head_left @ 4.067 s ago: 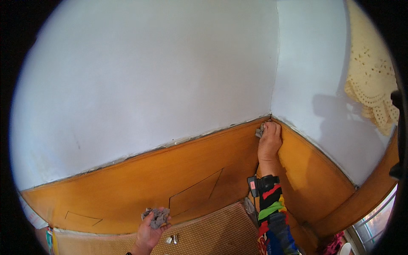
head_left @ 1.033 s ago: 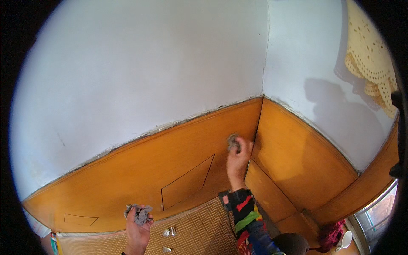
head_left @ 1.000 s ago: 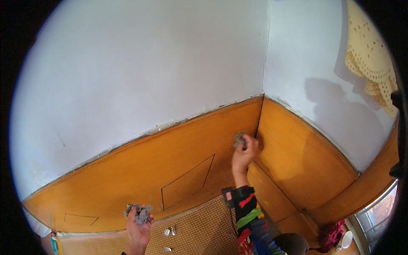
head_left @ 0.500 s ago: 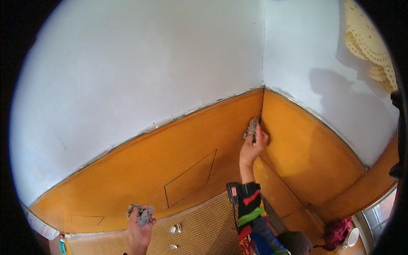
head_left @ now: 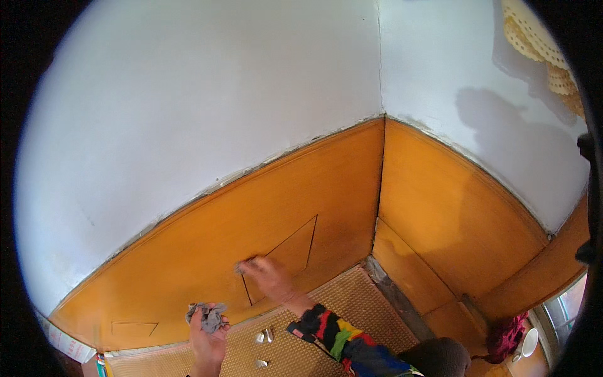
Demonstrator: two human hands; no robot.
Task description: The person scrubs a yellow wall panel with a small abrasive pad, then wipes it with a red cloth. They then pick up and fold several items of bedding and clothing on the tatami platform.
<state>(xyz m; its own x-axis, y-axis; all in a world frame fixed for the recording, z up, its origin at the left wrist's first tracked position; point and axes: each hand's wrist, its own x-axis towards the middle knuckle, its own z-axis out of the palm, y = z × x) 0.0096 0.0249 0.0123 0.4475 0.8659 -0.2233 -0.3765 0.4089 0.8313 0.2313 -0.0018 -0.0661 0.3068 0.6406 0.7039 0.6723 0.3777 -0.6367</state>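
Observation:
My right hand (head_left: pixel 270 279), slightly blurred, presses a small grey rag (head_left: pixel 244 266) against the orange wood panel (head_left: pixel 342 182) along the wall. It is at the left edge of a dark outlined shape (head_left: pixel 295 248) on that panel. Lower down, my left hand (head_left: pixel 207 342) is closed around a crumpled grey cloth (head_left: pixel 207 316), held clear of the panel with its palm up. Several small shiny metal pieces (head_left: pixel 260 338) lie on the tan textured mat (head_left: pixel 301 320) to the right of my left hand.
White wall (head_left: pixel 207 94) rises above the panels, which meet in a corner. A cream perforated cloth (head_left: pixel 534 44) hangs upper right. At lower right are a dark red fabric bundle (head_left: pixel 505 339), a white cup (head_left: pixel 529 342) and a window (head_left: pixel 568 308). My knee (head_left: pixel 443 358) is at the bottom.
My right hand has moved from the panel corner down and left to the outlined shape, keeping the rag. My left hand has stayed almost still. The view has shifted slightly.

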